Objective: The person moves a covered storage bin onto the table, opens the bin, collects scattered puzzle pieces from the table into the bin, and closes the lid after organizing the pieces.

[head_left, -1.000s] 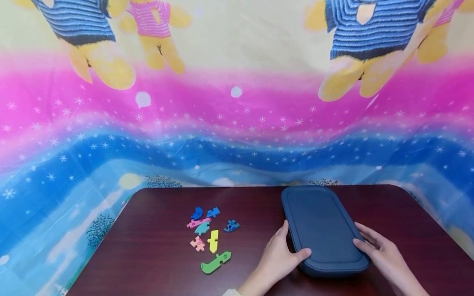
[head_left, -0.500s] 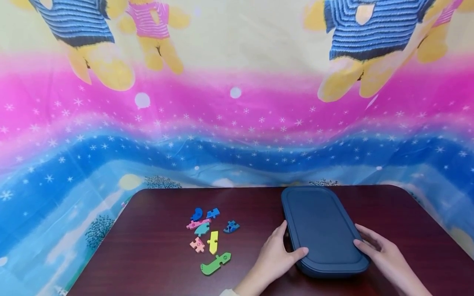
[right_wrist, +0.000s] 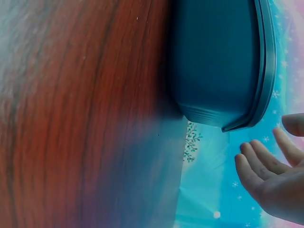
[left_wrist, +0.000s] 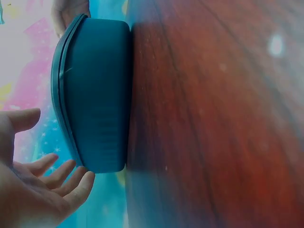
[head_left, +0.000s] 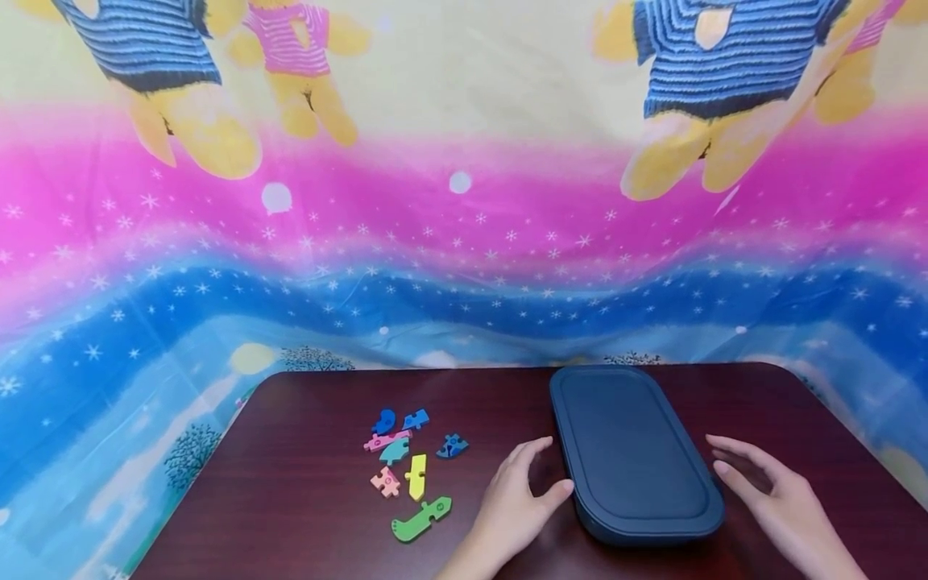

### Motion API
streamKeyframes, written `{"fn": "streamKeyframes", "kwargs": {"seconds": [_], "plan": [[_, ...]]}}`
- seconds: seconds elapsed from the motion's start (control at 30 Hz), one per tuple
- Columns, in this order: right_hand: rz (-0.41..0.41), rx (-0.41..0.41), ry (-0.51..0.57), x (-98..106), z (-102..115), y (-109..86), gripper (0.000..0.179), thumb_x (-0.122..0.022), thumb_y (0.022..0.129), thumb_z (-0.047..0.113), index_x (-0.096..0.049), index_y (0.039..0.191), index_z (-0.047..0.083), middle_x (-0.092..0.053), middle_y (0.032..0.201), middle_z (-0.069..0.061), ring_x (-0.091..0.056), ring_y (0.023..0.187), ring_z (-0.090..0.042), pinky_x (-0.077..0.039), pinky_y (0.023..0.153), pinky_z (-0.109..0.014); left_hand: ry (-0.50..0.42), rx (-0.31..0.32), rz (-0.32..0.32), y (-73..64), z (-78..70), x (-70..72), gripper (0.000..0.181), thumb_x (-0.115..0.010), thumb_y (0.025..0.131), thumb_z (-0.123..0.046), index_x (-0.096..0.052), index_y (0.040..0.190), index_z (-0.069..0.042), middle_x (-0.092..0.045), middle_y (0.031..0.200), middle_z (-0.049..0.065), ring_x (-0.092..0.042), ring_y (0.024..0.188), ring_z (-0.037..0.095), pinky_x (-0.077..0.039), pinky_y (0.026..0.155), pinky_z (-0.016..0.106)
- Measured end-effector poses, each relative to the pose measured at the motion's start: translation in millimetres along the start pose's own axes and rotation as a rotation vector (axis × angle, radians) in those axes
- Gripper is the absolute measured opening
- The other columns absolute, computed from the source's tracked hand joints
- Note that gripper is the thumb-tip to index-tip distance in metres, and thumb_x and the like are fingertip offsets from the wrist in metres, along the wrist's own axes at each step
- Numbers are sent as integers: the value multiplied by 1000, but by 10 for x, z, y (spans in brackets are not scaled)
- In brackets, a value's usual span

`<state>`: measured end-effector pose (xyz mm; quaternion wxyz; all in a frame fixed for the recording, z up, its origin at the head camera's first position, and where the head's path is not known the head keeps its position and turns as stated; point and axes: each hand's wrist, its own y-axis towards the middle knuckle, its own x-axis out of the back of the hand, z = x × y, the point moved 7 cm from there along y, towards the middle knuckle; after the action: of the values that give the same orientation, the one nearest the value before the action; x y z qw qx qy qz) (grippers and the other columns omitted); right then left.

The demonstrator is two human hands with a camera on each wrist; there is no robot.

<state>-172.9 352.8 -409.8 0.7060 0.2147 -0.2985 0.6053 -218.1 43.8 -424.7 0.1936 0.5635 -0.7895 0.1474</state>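
Observation:
A dark blue lidded box [head_left: 638, 451] with rounded corners rests on the right part of the table, its lid on. Just off its left side is my left hand [head_left: 518, 491], fingers loosely bent and thumb tip close to the lid's rim. My right hand [head_left: 783, 499] stands a little off the box's right side, with thumb and fingers spread. Neither hand holds anything. In the left wrist view the box's side wall [left_wrist: 97, 95] stands beyond the relaxed fingers. The right wrist view has the right fingers [right_wrist: 259, 164] apart from the box [right_wrist: 213, 61].
Left of the box lie several puzzle pieces: a green one [head_left: 420, 519], a yellow one [head_left: 416, 477], a salmon one [head_left: 386, 482], a teal one [head_left: 395, 450], a pink one and blue ones. The dark wooden table [head_left: 290, 483] backs onto a patterned cloth [head_left: 464, 266].
Both hands have let go of the box and drawn apart, the left hand to the left and the right hand to the right. The box has stayed in place.

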Motion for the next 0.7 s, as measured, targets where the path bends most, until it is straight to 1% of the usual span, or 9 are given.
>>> {"fn": "streamKeyframes", "kwargs": {"seconds": [0.03, 0.1, 0.17, 0.27, 0.4, 0.5, 0.6, 0.63, 0.7], "plan": [[-3, -2, -4, 11, -1, -11, 64, -50, 102, 48, -43, 148, 5, -48, 142, -26, -62, 103, -5, -53, 72, -24, 1, -3, -3, -11, 4, 14, 54, -71, 90, -44, -55, 139, -29, -53, 139, -5, -50, 128, 26, -44, 95, 58], [-1, -8, -7, 20, 0, -27, 65, -49, 101, 51, -43, 148, 7, -45, 145, -27, -61, 114, -26, -54, 73, -28, -4, -7, -8, -30, 7, 39, 51, -70, 91, -43, -56, 138, -31, -54, 137, -6, -50, 128, 26, -44, 95, 58], [-2, -10, -11, 14, 10, -41, 66, -48, 101, 52, -43, 149, 7, -43, 146, -28, -52, 122, -45, -56, 75, -35, -15, -5, -11, -48, 16, 59, 49, -70, 92, -43, -56, 137, -31, -55, 136, -6, -51, 127, 27, -45, 95, 57], [-13, 3, -22, -1, 36, -58, 64, -49, 101, 50, -44, 148, 7, -43, 146, -29, -50, 122, -47, -56, 75, -39, -35, 3, -11, -66, 30, 82, 48, -69, 91, -45, -57, 136, -31, -56, 133, -7, -53, 125, 27, -48, 93, 54], [-37, 45, -54, -8, 81, -90, 60, -52, 101, 47, -47, 146, 8, -47, 144, -25, -52, 121, -45, -56, 73, -34, -52, -4, -3, -87, 37, 82, 48, -69, 91, -46, -58, 135, -31, -57, 132, -8, -54, 124, 25, -49, 93, 49], [-49, 86, -78, -9, 103, -114, 55, -54, 101, 45, -51, 143, 10, -49, 143, -23, -49, 121, -45, -55, 77, -42, -51, -14, -4, -94, 34, 77, 47, -69, 92, -45, -58, 135, -30, -57, 131, -8, -53, 124, 25, -49, 94, 49], [-54, 106, -94, -12, 95, -127, 53, -55, 100, 45, -53, 142, 11, -49, 142, -23, -47, 121, -44, -52, 80, -53, -35, 1, -3, -79, 37, 71, 47, -69, 92, -45, -58, 135, -29, -58, 130, -9, -54, 123, 24, -49, 93, 51], [-54, 104, -96, -14, 86, -128, 54, -55, 100, 45, -53, 142, 11, -49, 142, -24, -47, 121, -45, -51, 80, -54, -27, 9, 1, -71, 37, 64, 48, -69, 92, -44, -58, 135, -29, -58, 130, -9, -54, 123, 24, -48, 93, 52], [-45, 87, -90, -28, 60, -127, 56, -55, 100, 46, -52, 143, 10, -48, 142, -24, -47, 121, -46, -52, 80, -51, -12, 30, 14, -58, 39, 44, 50, -70, 91, -45, -59, 136, -28, -58, 129, -9, -54, 123, 23, -47, 93, 53]]}}
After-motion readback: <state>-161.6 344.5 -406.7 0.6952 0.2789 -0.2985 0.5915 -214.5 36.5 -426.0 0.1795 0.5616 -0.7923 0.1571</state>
